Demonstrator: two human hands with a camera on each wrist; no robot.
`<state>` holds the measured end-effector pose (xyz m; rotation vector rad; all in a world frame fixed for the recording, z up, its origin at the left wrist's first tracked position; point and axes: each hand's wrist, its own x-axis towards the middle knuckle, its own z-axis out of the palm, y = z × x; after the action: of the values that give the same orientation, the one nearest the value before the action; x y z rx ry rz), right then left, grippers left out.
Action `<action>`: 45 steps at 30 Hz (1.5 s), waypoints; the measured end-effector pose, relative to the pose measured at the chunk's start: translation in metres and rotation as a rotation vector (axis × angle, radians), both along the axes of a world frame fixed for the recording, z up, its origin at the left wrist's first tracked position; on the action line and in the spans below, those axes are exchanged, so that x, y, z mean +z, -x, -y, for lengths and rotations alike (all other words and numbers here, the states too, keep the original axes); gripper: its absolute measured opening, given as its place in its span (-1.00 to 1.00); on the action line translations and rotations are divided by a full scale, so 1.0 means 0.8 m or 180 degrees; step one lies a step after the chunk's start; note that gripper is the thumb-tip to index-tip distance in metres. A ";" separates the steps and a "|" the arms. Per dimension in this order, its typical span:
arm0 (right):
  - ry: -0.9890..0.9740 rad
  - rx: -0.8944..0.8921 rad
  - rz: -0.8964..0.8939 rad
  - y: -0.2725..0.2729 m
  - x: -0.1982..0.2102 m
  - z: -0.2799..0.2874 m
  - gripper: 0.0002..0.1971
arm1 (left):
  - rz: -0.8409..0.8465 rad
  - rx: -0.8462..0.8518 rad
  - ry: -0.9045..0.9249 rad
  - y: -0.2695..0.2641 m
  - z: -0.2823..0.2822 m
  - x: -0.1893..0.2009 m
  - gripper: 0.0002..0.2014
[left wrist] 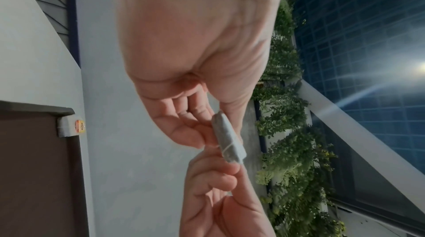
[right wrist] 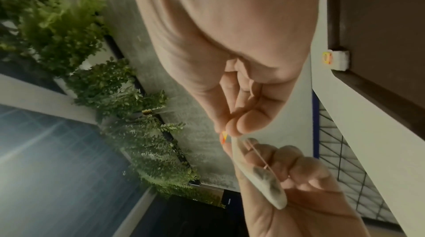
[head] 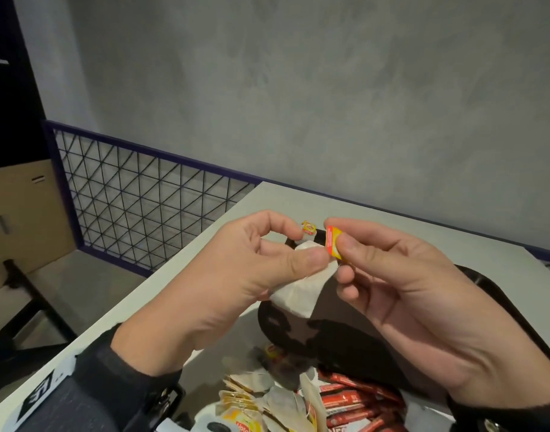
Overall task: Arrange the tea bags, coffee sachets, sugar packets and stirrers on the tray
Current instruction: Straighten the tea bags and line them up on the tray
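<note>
Paper, thin and white, forms the soft pillow-shaped tea bag pinched between thumb and fingers of the left hand, raised above the dark, smooth, round-cornered tray. At three o'clock from it the right hand nips the small glossy red-and-yellow tag by finger and thumb; a fine string joins tag and bag. At twelve o'clock another tea bag lies at the tray's far corner. At six o'clock, crumpled tea bags lie beside slim red sachets.
</note>
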<state>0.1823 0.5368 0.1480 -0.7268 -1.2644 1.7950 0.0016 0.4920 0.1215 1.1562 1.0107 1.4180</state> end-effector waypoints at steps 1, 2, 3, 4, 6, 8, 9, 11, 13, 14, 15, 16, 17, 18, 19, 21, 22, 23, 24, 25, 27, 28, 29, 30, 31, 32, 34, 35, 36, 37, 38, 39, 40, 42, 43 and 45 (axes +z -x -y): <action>-0.0105 0.0011 0.0110 -0.001 0.001 0.000 -0.71 | -0.0030 -0.0011 -0.0017 0.000 0.000 -0.001 -0.65; -0.0224 0.0015 0.0233 -0.002 0.002 0.001 -0.74 | -0.0071 -0.0037 -0.0061 0.000 -0.001 -0.001 -0.69; -0.0336 0.0013 0.0354 -0.003 0.002 0.002 -0.77 | -0.0093 -0.0054 -0.0097 -0.001 0.000 0.000 -0.72; -0.0435 0.0012 0.0452 -0.004 0.003 0.002 -0.79 | -0.0090 -0.0045 -0.0132 -0.001 0.000 0.000 -0.76; -0.0547 0.0022 0.0563 -0.006 0.004 0.003 -0.81 | -0.0030 -0.0006 -0.0192 -0.002 0.000 0.001 -0.84; -0.0586 0.0024 0.0619 -0.007 0.004 0.002 -0.81 | -0.0030 -0.0004 -0.0240 -0.003 0.001 0.001 -0.85; -0.0600 0.0019 0.0639 -0.007 0.004 0.002 -0.81 | -0.0021 -0.0012 -0.0252 -0.003 0.001 0.001 -0.85; -0.0648 -0.0003 0.0665 -0.009 0.003 0.000 -0.81 | 0.0095 -0.0032 -0.0224 -0.003 0.001 0.002 -0.91; -0.0732 -0.0019 0.0688 -0.009 0.003 -0.001 -0.79 | 0.0112 -0.0044 -0.0210 -0.002 0.001 0.003 -0.90; -0.0782 -0.0008 0.0712 -0.009 0.002 -0.001 -0.78 | 0.0072 -0.0037 -0.0202 -0.002 0.001 0.003 -0.88; -0.0837 0.0016 0.0744 -0.009 0.002 0.000 -0.77 | 0.0024 -0.0022 -0.0190 -0.001 0.001 0.002 -0.85; -0.0891 0.0046 0.0774 -0.009 0.002 0.000 -0.77 | -0.0027 -0.0001 -0.0184 0.000 0.001 0.001 -0.82; -0.0944 0.0073 0.0789 -0.008 0.001 0.001 -0.77 | -0.0067 0.0019 -0.0171 0.000 0.000 0.000 -0.79; -0.0999 0.0094 0.0787 -0.008 0.001 0.002 -0.77 | -0.0098 0.0044 -0.0155 0.000 0.000 0.000 -0.78; -0.1056 0.0097 0.0768 -0.008 0.000 0.003 -0.77 | -0.0116 0.0073 -0.0131 -0.001 0.000 0.000 -0.78; -0.1153 0.0020 0.0704 -0.006 -0.001 0.004 -0.76 | -0.0139 0.0127 -0.0094 -0.002 -0.001 -0.002 -0.77; -0.1187 -0.0051 0.0675 -0.006 -0.001 0.004 -0.75 | -0.0147 0.0125 -0.0082 -0.001 -0.001 -0.002 -0.76; -0.1218 -0.0127 0.0652 -0.005 -0.002 0.004 -0.73 | -0.0156 0.0098 -0.0073 -0.001 -0.002 -0.002 -0.75; -0.1245 -0.0209 0.0641 -0.005 -0.002 0.004 -0.72 | -0.0149 0.0052 -0.0074 0.000 -0.002 -0.003 -0.75; -0.1274 -0.0286 0.0637 -0.004 -0.002 0.003 -0.70 | -0.0093 -0.0004 -0.0077 0.000 -0.002 -0.002 -0.73; -0.1304 -0.0408 0.0610 -0.004 -0.002 0.002 -0.68 | 0.0097 -0.0094 -0.0091 0.002 -0.001 -0.001 -0.66; -0.1304 -0.0453 0.0586 -0.004 -0.002 0.001 -0.68 | 0.0152 -0.0107 -0.0114 0.002 -0.001 -0.001 -0.63; -0.1300 -0.0488 0.0572 -0.005 -0.003 0.000 -0.69 | 0.0175 -0.0113 -0.0142 0.002 -0.001 -0.001 -0.62; -0.1299 -0.0511 0.0579 -0.005 -0.003 -0.001 -0.71 | 0.0180 -0.0108 -0.0171 0.003 -0.001 -0.001 -0.64; -0.1311 -0.0515 0.0605 -0.006 -0.004 -0.002 -0.75 | 0.0170 -0.0091 -0.0189 0.003 -0.001 -0.002 -0.68; -0.1334 -0.0497 0.0633 -0.007 -0.004 -0.002 -0.78 | 0.0137 -0.0066 -0.0202 0.003 -0.002 -0.002 -0.73; -0.1415 -0.0419 0.0690 -0.007 -0.005 -0.002 -0.82 | 0.0001 -0.0024 -0.0207 0.002 -0.002 -0.003 -0.79; -0.1472 -0.0375 0.0739 -0.007 -0.004 -0.001 -0.85 | -0.0058 -0.0010 -0.0210 0.001 -0.002 -0.003 -0.80; -0.1529 -0.0338 0.0796 -0.007 -0.004 -0.001 -0.87 | -0.0092 0.0002 -0.0225 0.001 -0.002 -0.004 -0.81; -0.1576 -0.0308 0.0851 -0.007 -0.004 0.000 -0.88 | -0.0118 0.0002 -0.0247 0.001 -0.001 -0.004 -0.81; -0.1606 -0.0292 0.0900 -0.008 -0.005 0.000 -0.88 | -0.0156 0.0008 -0.0268 0.001 -0.001 -0.004 -0.82; -0.1622 -0.0286 0.0933 -0.008 -0.005 -0.001 -0.86 | -0.0197 0.0015 -0.0289 0.001 -0.001 -0.004 -0.82; -0.1624 -0.0280 0.0954 -0.008 -0.006 -0.002 -0.84 | -0.0232 0.0029 -0.0310 0.001 -0.001 -0.005 -0.81; -0.1613 -0.0261 0.0969 -0.009 -0.007 -0.002 -0.78 | -0.0256 0.0039 -0.0322 0.001 -0.002 -0.006 -0.80; -0.1619 -0.0269 0.0966 -0.009 -0.007 -0.002 -0.75 | -0.0253 0.0038 -0.0314 0.001 -0.003 -0.006 -0.81; -0.1680 -0.0343 0.0943 -0.009 -0.006 -0.002 -0.75 | -0.0201 -0.0018 -0.0312 0.001 -0.003 -0.006 -0.84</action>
<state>0.1894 0.5380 0.1436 -0.7500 -1.7644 1.2109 0.0006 0.4947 0.1163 1.2814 0.9899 1.4478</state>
